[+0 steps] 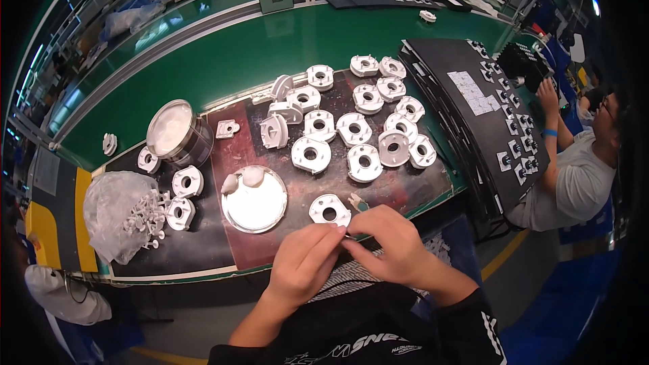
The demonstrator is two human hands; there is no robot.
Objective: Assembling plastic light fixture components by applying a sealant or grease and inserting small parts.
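My left hand (303, 262) and my right hand (391, 242) meet at the table's near edge, fingertips pinched together. A small dark bit shows between the fingertips, too hidden to name. Just beyond them a white round plastic housing (330, 210) with a central hole lies on the dark mat, close to my left fingers. Several more white plastic housings (353, 129) stand grouped farther back. A round metal lid (254, 211) left of my hands bears white lumps (253, 176). Behind it stands a tin (196, 143) with white paste inside.
At the left, a clear plastic bag (108, 211) spills small white stemmed parts (146, 217). Two white housings (187, 181) lie beside it. To the right, stacked black trays (443, 67) carry rows of small black-and-white parts. Beyond them sits a person (574, 179) with raised hands.
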